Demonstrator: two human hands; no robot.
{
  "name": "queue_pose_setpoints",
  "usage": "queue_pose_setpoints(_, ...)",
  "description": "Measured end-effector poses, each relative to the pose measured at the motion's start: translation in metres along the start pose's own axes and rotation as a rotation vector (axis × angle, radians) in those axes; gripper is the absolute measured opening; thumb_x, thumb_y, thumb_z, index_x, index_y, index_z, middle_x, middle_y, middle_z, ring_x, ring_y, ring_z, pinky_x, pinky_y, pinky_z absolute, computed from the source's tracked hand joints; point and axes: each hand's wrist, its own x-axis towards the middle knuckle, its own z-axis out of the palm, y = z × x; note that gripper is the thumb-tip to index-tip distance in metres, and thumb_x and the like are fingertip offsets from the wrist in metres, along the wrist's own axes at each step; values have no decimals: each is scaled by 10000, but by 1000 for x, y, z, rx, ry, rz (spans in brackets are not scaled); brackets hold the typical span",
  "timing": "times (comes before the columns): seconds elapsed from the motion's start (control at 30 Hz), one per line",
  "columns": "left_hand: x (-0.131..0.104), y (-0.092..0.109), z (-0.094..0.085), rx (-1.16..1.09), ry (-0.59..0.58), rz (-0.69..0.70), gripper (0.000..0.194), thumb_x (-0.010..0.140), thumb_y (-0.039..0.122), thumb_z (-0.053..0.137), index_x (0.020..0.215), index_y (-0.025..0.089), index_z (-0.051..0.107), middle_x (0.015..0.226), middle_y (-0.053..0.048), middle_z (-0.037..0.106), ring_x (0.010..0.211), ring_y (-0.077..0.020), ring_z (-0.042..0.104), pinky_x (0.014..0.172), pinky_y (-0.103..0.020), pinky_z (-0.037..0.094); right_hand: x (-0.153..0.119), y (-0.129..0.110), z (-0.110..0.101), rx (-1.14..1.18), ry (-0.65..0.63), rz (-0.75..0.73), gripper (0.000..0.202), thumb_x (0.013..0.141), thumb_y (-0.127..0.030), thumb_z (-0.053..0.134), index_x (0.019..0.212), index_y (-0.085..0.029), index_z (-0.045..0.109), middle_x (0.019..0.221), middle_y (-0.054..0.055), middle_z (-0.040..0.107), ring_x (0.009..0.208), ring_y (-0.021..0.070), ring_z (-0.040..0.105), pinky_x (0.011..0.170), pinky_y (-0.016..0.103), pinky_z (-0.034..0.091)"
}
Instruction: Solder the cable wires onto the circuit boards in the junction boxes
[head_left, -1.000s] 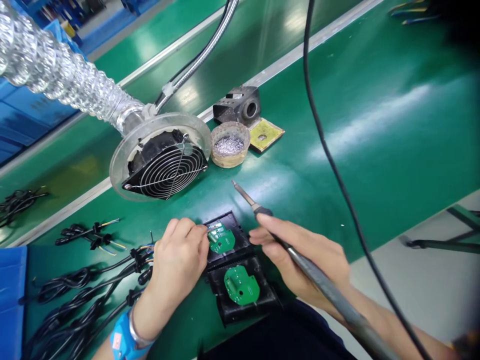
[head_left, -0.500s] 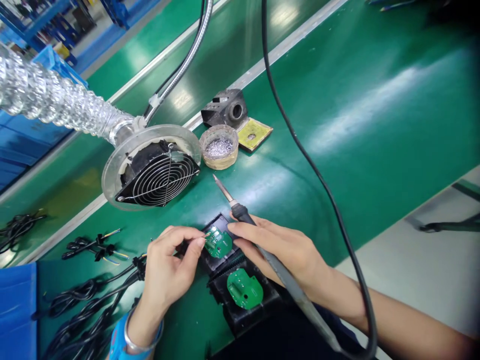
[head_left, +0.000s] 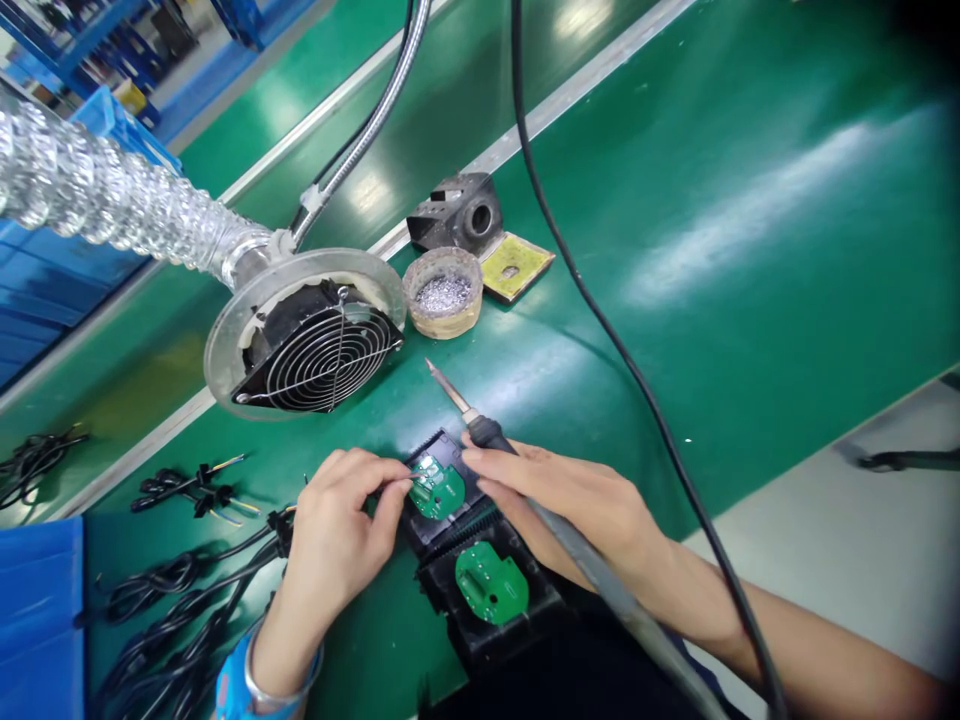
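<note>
My left hand (head_left: pixel 349 520) pinches a thin wire end at the left edge of a green circuit board (head_left: pixel 441 490), which lies in a black holder (head_left: pixel 457 455). In my right hand (head_left: pixel 577 510) is a soldering iron (head_left: pixel 487 432), its bare tip pointing up and left above the green surface, apart from the board. Nearer to me, a second green circuit board (head_left: pixel 495 583) rests in another black holder (head_left: pixel 480 640). The wire between my left fingertips is very small and partly hidden.
A round fume fan (head_left: pixel 330 360) hangs left of a bowl of solder bits (head_left: pixel 444 295). Behind are an iron stand (head_left: pixel 454 215) and yellow sponge (head_left: pixel 517 265). Black cables (head_left: pixel 172 600) and a blue bin (head_left: pixel 41 610) lie left; the iron's cord (head_left: pixel 600 310) arcs right.
The view has shifted slightly. The iron's tip sits a little lower, farther from the solder bowl, and my right hand has moved slightly right. My left hand keeps its pinch at the board.
</note>
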Motion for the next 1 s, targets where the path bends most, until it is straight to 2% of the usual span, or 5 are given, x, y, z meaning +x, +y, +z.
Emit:
queue_pose_setpoints(0.17, -1, 1, 2, 86, -26, 5, 128, 893, 200, 556, 871, 218, 682, 826, -15, 615, 784, -166, 565, 705, -297, 445, 10, -11, -27, 51, 81, 72, 486, 836, -30, 580, 1283, -220, 597, 1002, 40, 719, 779, 142, 684, 665, 260, 587)
queue_pose_setpoints(0.27, -1, 0, 4, 83, -48, 3, 129, 880, 183, 555, 882, 216, 680, 843, -17, 594, 796, -164, 573, 699, -290, 452, 10, -13, -37, 111, 37, 136, 336, 821, -81, 552, 1107, -197, 684, 742, 27, 661, 564, 125, 574, 452, 254, 454)
queue_pose_setpoints(0.33, -1, -2, 7, 105, -38, 23, 136, 887, 179, 547, 905, 212, 677, 850, -18, 601, 815, -168, 574, 721, -294, 458, 9, -12, -36, 159, 7, 167, 287, 804, -91, 538, 1030, -185, 688, 621, 1, 595, 475, 107, 482, 402, 250, 378)
queue_pose_setpoints(0.57, -7, -6, 13, 169, 51, 105, 134, 916, 182, 552, 956, 198, 679, 856, -22, 624, 823, -171, 556, 742, -297, 465, 11, -4, -15, 285, -36, 169, 287, 773, -64, 549, 1010, -164, 677, 709, 11, 638, 542, 95, 501, 478, 228, 424)
queue_pose_setpoints(1.0, -10, -5, 14, 243, 93, 155, 125, 914, 185, 575, 976, 184, 684, 852, -28, 636, 790, -173, 552, 692, -299, 482, 17, -3, -19, 295, -60, 116, 313, 752, -22, 536, 991, -146, 697, 699, 39, 643, 580, 111, 575, 513, 231, 490)
